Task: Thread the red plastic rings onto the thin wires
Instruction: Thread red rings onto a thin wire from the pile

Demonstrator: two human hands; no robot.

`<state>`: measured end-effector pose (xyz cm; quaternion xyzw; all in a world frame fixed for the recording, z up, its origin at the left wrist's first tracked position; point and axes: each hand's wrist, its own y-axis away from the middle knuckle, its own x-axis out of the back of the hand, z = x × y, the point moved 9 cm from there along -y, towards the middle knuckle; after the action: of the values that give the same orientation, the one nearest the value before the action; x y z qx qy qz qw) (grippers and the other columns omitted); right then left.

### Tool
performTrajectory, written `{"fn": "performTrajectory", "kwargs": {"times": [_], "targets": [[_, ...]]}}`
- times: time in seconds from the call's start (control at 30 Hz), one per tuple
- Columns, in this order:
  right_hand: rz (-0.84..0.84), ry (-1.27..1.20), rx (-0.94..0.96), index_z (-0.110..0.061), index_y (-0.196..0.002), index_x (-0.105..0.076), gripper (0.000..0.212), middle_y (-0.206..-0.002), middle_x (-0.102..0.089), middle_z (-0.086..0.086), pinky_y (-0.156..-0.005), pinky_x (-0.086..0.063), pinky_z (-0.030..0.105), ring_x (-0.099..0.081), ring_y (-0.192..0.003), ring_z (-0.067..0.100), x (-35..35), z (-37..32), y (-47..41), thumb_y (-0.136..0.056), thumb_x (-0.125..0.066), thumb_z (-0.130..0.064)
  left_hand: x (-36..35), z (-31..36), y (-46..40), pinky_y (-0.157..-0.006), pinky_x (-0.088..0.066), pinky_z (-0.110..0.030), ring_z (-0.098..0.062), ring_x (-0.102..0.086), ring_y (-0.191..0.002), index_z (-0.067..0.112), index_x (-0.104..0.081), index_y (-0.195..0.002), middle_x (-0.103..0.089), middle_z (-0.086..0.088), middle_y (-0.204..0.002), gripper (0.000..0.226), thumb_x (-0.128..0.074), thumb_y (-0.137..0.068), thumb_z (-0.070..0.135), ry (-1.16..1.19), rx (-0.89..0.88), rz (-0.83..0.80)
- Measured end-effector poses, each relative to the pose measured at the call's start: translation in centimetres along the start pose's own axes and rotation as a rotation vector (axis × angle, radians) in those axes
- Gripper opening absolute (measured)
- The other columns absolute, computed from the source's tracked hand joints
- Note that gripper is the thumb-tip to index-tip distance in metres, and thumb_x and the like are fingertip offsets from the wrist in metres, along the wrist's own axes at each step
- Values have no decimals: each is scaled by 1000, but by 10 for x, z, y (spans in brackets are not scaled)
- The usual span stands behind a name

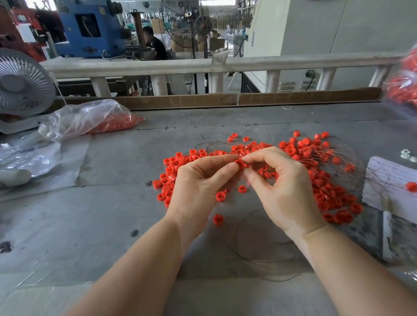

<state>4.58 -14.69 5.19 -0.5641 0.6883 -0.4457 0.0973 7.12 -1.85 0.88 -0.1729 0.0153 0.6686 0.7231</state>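
Observation:
A loose pile of red plastic rings (302,149) is spread over the grey table (108,229) in front of me. Thin wires (341,161) lie tangled through the pile's right side, and a wire loop (261,254) curls on the table below my hands. My left hand (200,188) pinches one red ring (239,162) between thumb and fingertips. My right hand (280,186) meets it from the right, thumb and forefinger pinched together at that ring; the wire between them is too thin to see. Both hands hover above the pile's middle.
A clear bag of red rings (103,121) lies at the back left beside a white desk fan (9,84). More filled bags (416,94) stand at the right edge. A sheet of paper (402,191) with one ring lies at the right. A cardboard strip (247,97) borders the table's far edge.

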Motion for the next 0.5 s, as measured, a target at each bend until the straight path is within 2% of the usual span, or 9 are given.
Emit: {"fn": "performTrajectory", "kwargs": {"times": [0.17, 0.3, 0.37, 0.5], "targets": [[-17, -60, -39, -11, -92, -70, 17, -87, -67, -3, -79, -45, 15, -61, -83, 8, 0, 2, -1, -79, -68, -1, -4, -1, 2, -73, -55, -24, -14, -67, -73, 16, -75, -83, -73, -5, -79, 19, -67, -67, 20, 40, 36, -45], [-9, -97, -66, -12, -93, -70, 13, -88, -69, -1, -80, -46, 15, -62, -85, 7, 0, 4, -2, -82, -68, -5, -4, -2, 2, -73, -57, -24, -15, -69, -74, 10, -72, -88, -73, -7, -81, 23, -66, -67, 14, 90, 67, -53], [-10, -112, -70, -12, -93, -70, 10, -87, -68, -1, -80, -46, 16, -62, -85, 6, -2, 4, -2, -84, -66, -9, -3, -1, 1, -73, -56, -26, -16, -68, -71, 8, -71, -87, -72, -8, -78, 24, -67, -65, 17, 71, 69, -33], [-15, -118, -40, -12, -91, -69, 11, -83, -65, -5, -76, -44, 11, -60, -82, 3, -3, 2, -2, -84, -62, -12, -2, 0, 1, -63, -55, -21, -10, -63, -60, 6, -69, -79, -69, -4, -65, 20, -67, -64, 20, 48, 62, -4]]}}
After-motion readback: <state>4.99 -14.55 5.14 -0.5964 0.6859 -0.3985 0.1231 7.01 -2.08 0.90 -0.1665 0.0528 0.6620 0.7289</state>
